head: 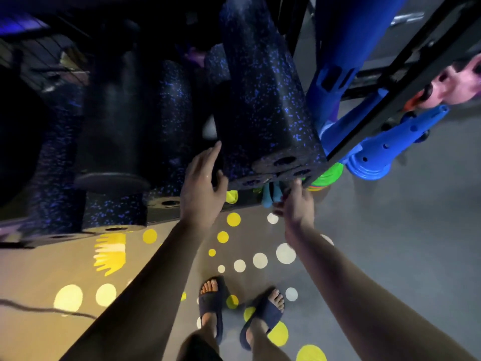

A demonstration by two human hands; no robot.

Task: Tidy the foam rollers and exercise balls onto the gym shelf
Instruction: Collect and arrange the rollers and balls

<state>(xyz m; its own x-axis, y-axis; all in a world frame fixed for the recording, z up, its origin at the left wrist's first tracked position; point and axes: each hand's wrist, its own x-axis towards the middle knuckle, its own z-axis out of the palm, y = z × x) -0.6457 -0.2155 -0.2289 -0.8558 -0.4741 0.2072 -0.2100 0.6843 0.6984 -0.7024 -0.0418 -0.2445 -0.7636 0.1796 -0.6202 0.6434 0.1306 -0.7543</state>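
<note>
Foam rollers (263,121): stacked on shelf (364,126), near ends almost flush.
Left hand (201,188): spread, against stack side.
Right hand (296,204): grip unclear.
Remaining: likely final alignment.

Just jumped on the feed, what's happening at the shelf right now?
A person stands at the gym shelf with both hands on a stack of speckled foam rollers at its right end. The left hand lies against the stack's left side. The right hand reaches the lower right corner of the roller ends, but its grip is hidden. A black roller lies further left, and blue cones sit beside the shelf on the right.
</note>
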